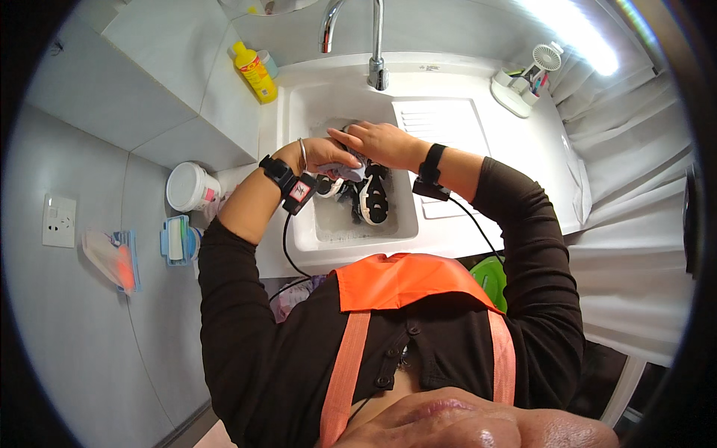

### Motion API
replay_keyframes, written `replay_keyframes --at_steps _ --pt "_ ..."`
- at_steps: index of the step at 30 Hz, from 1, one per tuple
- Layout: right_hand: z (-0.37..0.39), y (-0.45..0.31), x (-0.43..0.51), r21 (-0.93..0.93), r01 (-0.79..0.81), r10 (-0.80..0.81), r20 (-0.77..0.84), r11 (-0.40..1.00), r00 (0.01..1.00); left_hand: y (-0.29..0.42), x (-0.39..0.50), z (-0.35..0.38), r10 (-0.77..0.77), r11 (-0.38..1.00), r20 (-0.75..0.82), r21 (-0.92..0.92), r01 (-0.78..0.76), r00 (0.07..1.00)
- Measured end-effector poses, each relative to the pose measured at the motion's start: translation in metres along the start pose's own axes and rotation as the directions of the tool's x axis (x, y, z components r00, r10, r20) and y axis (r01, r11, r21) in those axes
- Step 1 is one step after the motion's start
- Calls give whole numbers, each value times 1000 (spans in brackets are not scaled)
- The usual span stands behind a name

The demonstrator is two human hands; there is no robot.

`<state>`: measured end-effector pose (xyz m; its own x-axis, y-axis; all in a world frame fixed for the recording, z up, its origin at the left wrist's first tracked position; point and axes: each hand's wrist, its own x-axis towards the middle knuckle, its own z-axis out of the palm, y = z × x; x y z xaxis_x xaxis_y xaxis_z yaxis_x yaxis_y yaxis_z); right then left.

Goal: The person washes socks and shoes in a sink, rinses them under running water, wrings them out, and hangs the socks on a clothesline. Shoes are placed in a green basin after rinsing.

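Observation:
In the white sink (411,238), a shoe with a black and white sole (374,197) lies sole up in shallow, slightly sudsy water (341,224). Part of a second black and white shoe (327,186) shows to its left, beneath my left wrist. My left hand (330,154) is closed around a wet, grey-blue piece of fabric (348,169), its thumb pressed on top. Next to it, my right hand (383,143) reaches in from the right with its fingers bent over the same spot. A dark edge shows under those fingers; their grip is hidden.
Behind the sink rises a chrome faucet (378,67). A yellow bottle (256,73) stands at the back left corner, and a white lidded tub (192,186) at the left. Right of the basin are a ribbed drainboard (440,120) and an organiser with a small fan (518,89). A green basin (492,280) sits below.

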<state>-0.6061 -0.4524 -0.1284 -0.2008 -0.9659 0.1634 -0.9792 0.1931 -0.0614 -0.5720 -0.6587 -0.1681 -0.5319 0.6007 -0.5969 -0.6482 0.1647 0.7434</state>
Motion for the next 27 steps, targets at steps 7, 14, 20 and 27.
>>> replay_keyframes --at_steps 7,14,20,27 --pt "22 3 0 155 -349 296 289 924 911 -11 15 47 419 503 -366 855 123 831" --pt "88 8 4 623 -589 566 269 515 780 -35 36 37 821 196 -317 937 288 475" --pt "104 14 -7 516 -705 343 630 486 697 -50 34 69 639 247 -355 935 256 682" --pt "69 -7 -34 773 -634 401 574 24 714 -59 34 37 556 579 -378 815 -19 740"
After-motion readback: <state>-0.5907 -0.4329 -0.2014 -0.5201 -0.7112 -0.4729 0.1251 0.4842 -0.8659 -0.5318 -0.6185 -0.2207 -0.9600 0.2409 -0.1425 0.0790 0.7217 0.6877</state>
